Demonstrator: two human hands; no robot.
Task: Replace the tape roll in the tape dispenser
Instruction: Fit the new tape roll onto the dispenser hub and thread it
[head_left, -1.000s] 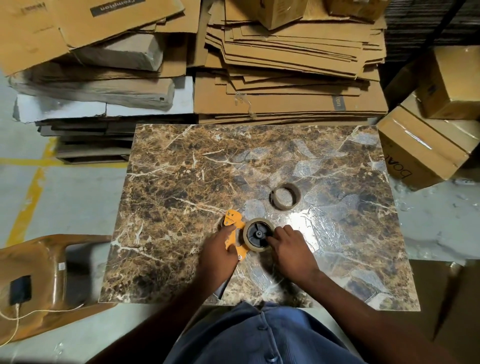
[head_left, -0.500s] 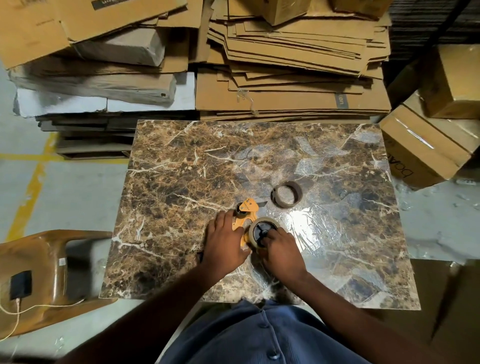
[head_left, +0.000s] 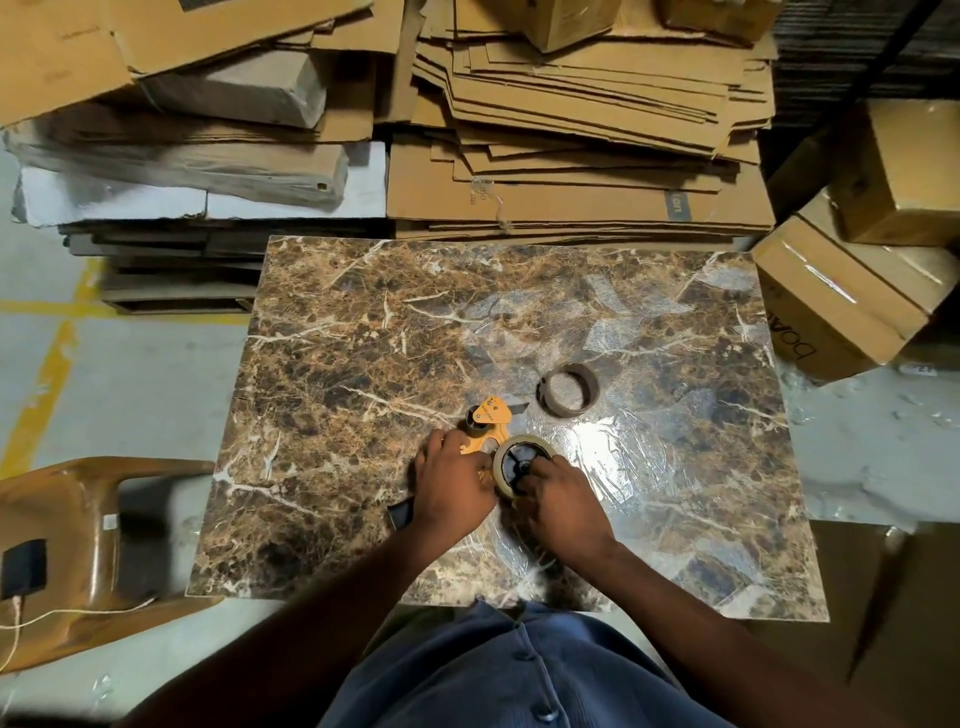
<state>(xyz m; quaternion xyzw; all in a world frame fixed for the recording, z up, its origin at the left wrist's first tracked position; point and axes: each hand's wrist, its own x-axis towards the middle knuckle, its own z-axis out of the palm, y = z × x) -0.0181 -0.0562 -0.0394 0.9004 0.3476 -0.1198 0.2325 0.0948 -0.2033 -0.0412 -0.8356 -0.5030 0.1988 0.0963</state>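
Observation:
An orange tape dispenser (head_left: 488, 418) lies flat on the brown marble slab (head_left: 363, 364). A tan tape roll (head_left: 506, 452) sits on its black hub. My left hand (head_left: 452, 483) presses down on the dispenser's body and handle, whose dark end sticks out at the wrist. My right hand (head_left: 558, 499) has its fingers on the roll and hub. An empty brown cardboard tape core (head_left: 569, 389) lies on the slab just beyond, up and to the right of the dispenser.
Stacks of flattened cardboard (head_left: 571, 156) rise behind the slab. Taped cartons (head_left: 852, 291) stand at the right. A brown plastic chair (head_left: 88, 545) with a dark device and white cable sits at the left. Crinkled clear film covers the slab's right half.
The dispenser has turned so its orange head points further up and right. My left hand came on top of its body, and my right hand stays on the roll.

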